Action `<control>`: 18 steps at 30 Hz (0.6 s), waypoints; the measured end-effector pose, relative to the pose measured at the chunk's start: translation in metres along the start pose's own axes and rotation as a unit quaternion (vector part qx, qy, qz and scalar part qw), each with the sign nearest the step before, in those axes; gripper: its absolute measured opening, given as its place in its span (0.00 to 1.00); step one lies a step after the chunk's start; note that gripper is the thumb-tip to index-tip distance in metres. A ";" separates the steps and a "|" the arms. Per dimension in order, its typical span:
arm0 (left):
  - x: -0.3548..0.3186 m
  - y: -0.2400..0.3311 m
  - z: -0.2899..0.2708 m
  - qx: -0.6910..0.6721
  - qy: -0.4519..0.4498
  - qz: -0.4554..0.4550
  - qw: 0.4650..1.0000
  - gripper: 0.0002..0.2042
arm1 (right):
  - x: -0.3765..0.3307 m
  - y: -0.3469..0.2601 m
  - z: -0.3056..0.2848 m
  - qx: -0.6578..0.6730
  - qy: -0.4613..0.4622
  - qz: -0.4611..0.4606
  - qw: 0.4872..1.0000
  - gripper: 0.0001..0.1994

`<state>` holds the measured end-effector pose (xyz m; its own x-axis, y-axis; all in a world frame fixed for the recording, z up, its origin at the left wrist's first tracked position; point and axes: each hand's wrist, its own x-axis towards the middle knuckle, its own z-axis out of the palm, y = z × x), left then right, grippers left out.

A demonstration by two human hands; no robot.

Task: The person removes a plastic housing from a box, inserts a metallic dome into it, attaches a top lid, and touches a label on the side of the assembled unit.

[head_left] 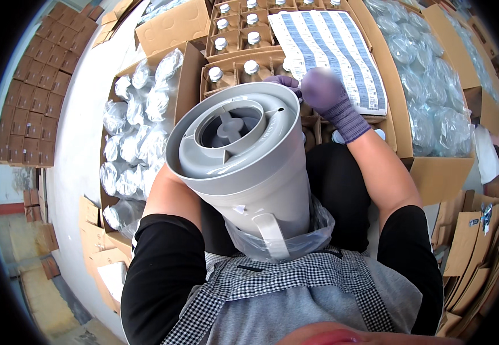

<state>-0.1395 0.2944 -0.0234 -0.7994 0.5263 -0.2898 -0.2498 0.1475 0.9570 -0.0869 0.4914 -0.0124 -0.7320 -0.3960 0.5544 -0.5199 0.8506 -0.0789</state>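
A large grey plastic jug-like vessel (261, 190) stands tilted on my lap, a ringed recess at its top and a handle low on its near side. Clear plastic film (318, 224) lies around its lower end. My left forearm passes behind it. Of my left hand (284, 80), only curled purple-gloved fingers show past the far rim; what they hold is hidden. My right hand (325, 95), in a purple knit glove, is closed close beside them, partly blurred. Below both hands are clear bottles with white caps (252, 67) in a divided carton.
A sheet of blue-and-white labels (336, 57) lies over the bottles at the right. Cartons of film-wrapped items (137, 135) stand at the left, with more wrapped pieces (433, 86) at the right. Flattened cardboard (473, 241) leans at the lower right. Stacked brown boxes (39, 92) rise far left.
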 end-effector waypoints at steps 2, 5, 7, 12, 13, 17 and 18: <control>-0.003 -0.002 -0.003 0.001 0.009 -0.006 1.000 0.10 | 0.003 -0.003 0.003 0.103 0.051 0.046 0.992 0.07; -0.006 0.001 0.001 -0.003 0.009 -0.006 1.000 0.10 | -0.006 0.001 0.006 0.254 0.064 0.186 0.947 0.08; -0.003 0.003 0.004 -0.003 0.005 -0.006 1.000 0.10 | -0.018 0.019 0.020 0.229 0.102 0.154 0.956 0.09; -0.007 0.002 0.000 -0.011 0.016 -0.009 1.000 0.11 | -0.008 0.005 0.007 0.140 0.064 0.057 0.986 0.09; -0.008 0.002 0.000 -0.014 0.017 -0.010 1.000 0.11 | -0.005 0.002 0.004 0.115 0.055 0.038 0.991 0.09; -0.009 0.005 0.001 -0.023 0.018 -0.013 1.000 0.12 | 0.007 0.004 0.005 0.018 0.070 -0.031 0.997 0.06; -0.010 0.005 -0.001 -0.026 0.020 -0.013 0.999 0.12 | 0.010 0.004 0.005 0.022 0.070 -0.043 0.996 0.06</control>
<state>-0.1334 0.2891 -0.0158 -0.8132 0.4890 -0.3155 -0.2972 0.1171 0.9476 -0.0978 0.4891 -0.0112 -0.6171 -0.4123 0.6703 -0.5988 0.7986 -0.0601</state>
